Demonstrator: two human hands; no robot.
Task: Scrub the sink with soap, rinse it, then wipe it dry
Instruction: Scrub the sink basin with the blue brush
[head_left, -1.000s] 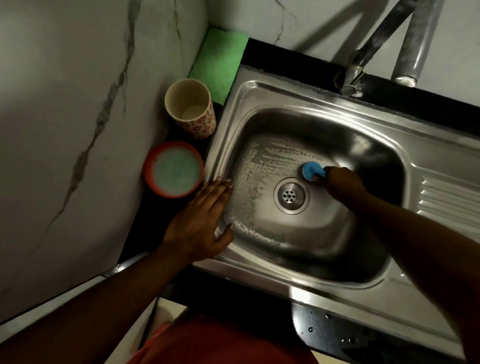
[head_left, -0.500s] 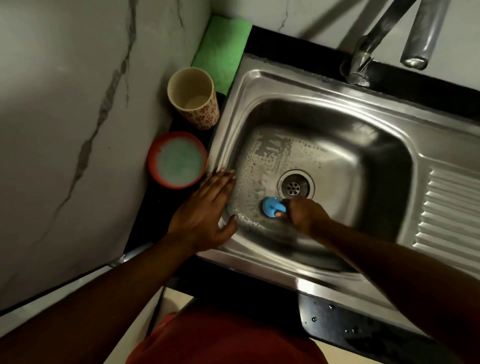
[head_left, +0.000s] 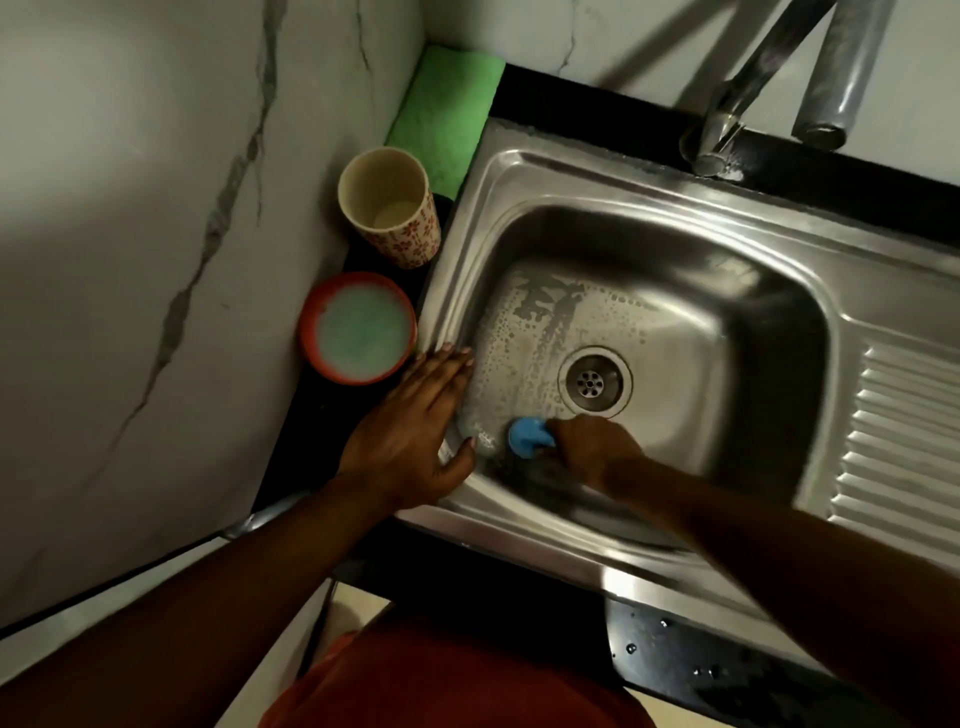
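A stainless steel sink fills the middle of the view, its basin floor streaked with soap suds on the left around the round drain. My right hand grips a small blue scrubber and holds it against the basin floor just below and left of the drain. My left hand rests flat on the sink's left rim, fingers straight and pointing toward the red bowl.
A red bowl of green soapy liquid and a patterned cup stand on the dark counter left of the sink. A green cloth lies in the back corner. The tap stands behind the basin. A ribbed drainboard lies right.
My right hand with the blue scrubber moved from above right of the drain down to below left of it. My left hand stayed on the rim.
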